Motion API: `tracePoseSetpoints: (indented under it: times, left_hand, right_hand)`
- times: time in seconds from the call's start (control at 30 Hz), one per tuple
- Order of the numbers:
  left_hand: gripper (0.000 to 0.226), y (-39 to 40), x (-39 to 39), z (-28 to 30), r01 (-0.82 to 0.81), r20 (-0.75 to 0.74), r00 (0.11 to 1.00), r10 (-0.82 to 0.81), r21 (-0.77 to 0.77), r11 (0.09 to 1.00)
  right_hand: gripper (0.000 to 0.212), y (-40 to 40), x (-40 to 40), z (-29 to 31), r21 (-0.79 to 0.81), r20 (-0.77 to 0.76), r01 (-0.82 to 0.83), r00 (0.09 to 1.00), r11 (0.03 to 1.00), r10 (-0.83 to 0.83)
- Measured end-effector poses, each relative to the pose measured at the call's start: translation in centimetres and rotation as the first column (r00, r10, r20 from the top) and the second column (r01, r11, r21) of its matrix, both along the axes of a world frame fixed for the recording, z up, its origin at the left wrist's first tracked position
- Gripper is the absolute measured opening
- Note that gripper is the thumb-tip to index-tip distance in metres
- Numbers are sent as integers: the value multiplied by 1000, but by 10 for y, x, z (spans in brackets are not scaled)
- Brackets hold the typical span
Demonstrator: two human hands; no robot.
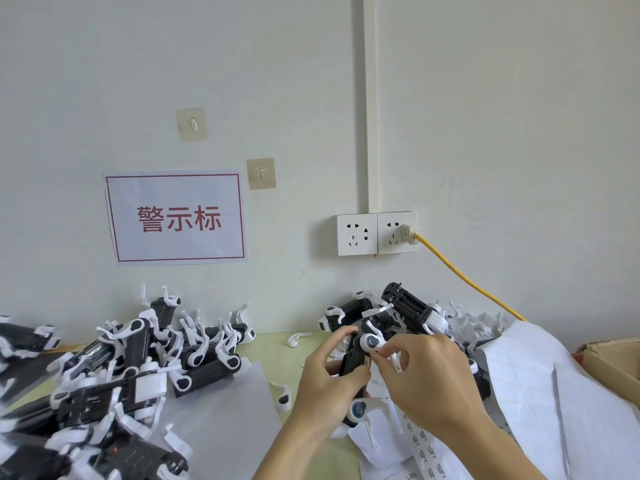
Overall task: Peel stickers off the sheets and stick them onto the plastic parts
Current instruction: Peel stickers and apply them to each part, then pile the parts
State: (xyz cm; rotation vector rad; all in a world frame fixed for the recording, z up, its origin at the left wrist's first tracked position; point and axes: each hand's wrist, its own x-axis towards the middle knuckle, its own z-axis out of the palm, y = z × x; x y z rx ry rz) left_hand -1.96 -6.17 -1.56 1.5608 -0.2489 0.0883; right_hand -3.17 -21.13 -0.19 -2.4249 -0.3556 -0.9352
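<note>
We note a large heap of black-and-white plastic parts (114,368) covering the left side of the table (273,344), reaching from the far wall to the near edge. On the wall above it hangs a paper sign (175,218) with a red border and red characters; two clear adhesive hooks (191,124) sit above and to its right.

Near the centre, a grey sheet (228,420) lies flat on the table, partly under the heap. Two loose white pieces (282,398) rest on the table beside it.

Our left hand (327,386) grips a black plastic part (355,362) with white fittings, fingers curled round its body, held above the table. Our right hand (429,379) meets it from the right, thumb and forefinger pinching a small white sticker (396,365) right against the part's white end. We cannot tell if the sticker is already touching the surface.

Below the hands lies a sticker strip (420,445) with small dark printed labels, running toward the near edge. A second pile of parts (398,311) sits just beyond the hands, against the wall.

On the wall, a double socket (358,233) carries a plug with a yellow cable (467,282) running down to the right. White backing sheets (540,375) with diamond-shaped cut marks spread over the right side, and a cardboard box (613,362) sits at the far right edge.
</note>
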Motion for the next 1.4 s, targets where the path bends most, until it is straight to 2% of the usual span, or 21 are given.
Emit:
tracePoseSetpoints:
  times: [0.07,0.17,0.27,0.43,0.7,0.87,1.0,1.13,1.2,1.3,1.4]
  left_hand:
    - [53,0,1,-1,-22,-28,999,20,-49,999]
    - [46,1,5,-2,-36,-97,995,21,-163,986]
    - [43,2,5,0,5,-142,989,-45,-271,963]
    - [45,4,6,2,10,-127,990,-54,-323,946]
    - [50,2,6,-1,17,-100,994,-49,-294,956]
    - [47,2,7,1,3,-100,994,-39,-339,941]
    - [47,3,7,1,-11,-97,995,-23,-333,943]
    - [50,4,6,2,2,-90,995,-37,-355,935]
    - [50,3,6,2,25,-87,994,-62,-373,927]
    - [51,3,6,1,52,-62,995,-79,-360,932]
    - [49,3,7,-1,60,-32,997,-75,-326,943]
  right_hand:
    - [21,-1,-3,2,-3,48,-32,998,999,33]
    - [36,0,-8,3,10,32,-177,984,984,177]
    - [37,1,-11,4,39,-11,-288,957,957,289]
    - [44,1,-10,2,-19,-31,-243,970,970,242]
    - [31,0,-8,2,-38,8,-172,985,984,172]
    - [34,0,-8,2,6,39,-198,979,980,198]
    - [40,1,-9,2,13,-26,-266,964,964,266]
    - [35,0,-5,-1,-26,-28,-194,981,981,194]
    - [29,-1,-2,-2,8,7,-176,984,984,176]
    - [22,-3,3,-4,178,69,-182,983,967,173]
    - [19,-2,6,-3,336,141,-144,985,931,101]
